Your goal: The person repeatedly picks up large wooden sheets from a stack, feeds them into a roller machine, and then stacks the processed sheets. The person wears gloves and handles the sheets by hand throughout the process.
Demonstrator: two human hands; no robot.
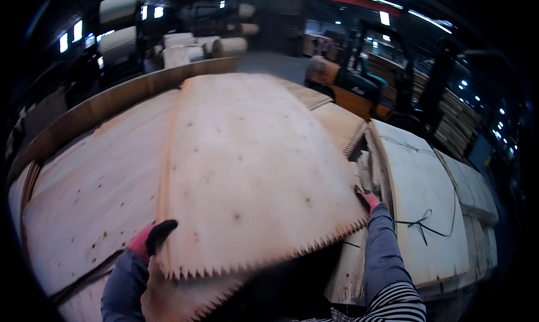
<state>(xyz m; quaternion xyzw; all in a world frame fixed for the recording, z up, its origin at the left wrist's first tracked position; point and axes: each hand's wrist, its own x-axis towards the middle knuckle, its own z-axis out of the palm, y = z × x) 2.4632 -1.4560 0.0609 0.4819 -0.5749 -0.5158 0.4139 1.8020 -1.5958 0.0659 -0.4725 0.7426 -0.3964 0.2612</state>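
A large pale wood veneer sheet (241, 170) with small dark knots and a saw-toothed near edge spans the middle of the head view. My left hand (151, 239), in a pink glove with black fingertips, is closed on its left edge near the front corner. At the right edge my right hand (368, 199), gloved alike, grips the sheet; its fingers are partly hidden. Beneath the held sheet, the toothed corner of another veneer sheet (191, 297) shows. To the left lies a wide stack of veneer (95, 210) with knots and a dark split near its front.
Bundles of veneer (426, 198) tied with dark cord stand close by my right arm. A curved wooden board (112, 95) runs behind the left stack. Farther back are an orange forklift (353, 97) on the right and pale rolls (191, 50) on the left.
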